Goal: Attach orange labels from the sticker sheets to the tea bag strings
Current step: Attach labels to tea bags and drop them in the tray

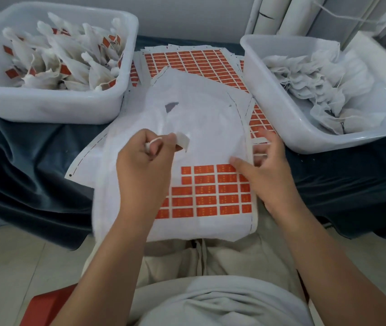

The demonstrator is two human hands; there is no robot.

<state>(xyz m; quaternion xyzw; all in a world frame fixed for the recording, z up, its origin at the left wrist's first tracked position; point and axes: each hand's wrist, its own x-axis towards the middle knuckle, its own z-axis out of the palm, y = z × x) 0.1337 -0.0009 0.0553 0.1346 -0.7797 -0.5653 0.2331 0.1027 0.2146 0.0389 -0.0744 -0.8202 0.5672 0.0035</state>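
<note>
Orange labels (210, 191) fill only the near part of the sticker sheet (199, 114) on your lap in the head view; the far part is peeled white. Your left hand (145, 161) hovers over the sheet's left-centre, pinching a white tea bag string (155, 140). A pale curled piece (183, 143) juts from it towards the sheet's middle; whether that is a label or bag material, you cannot tell. Your right hand (269, 168) sits at the sheet's right edge, fingers loose and holding nothing, its index tip at the top row of labels. That makes it the nearer hand: the next label likely lies just beside that fingertip, long side running across the sheet, with the string further left. Left of the sheet stands the tub of labelled bags (53, 107), right of it the tub of bare bags (281, 128)
</note>
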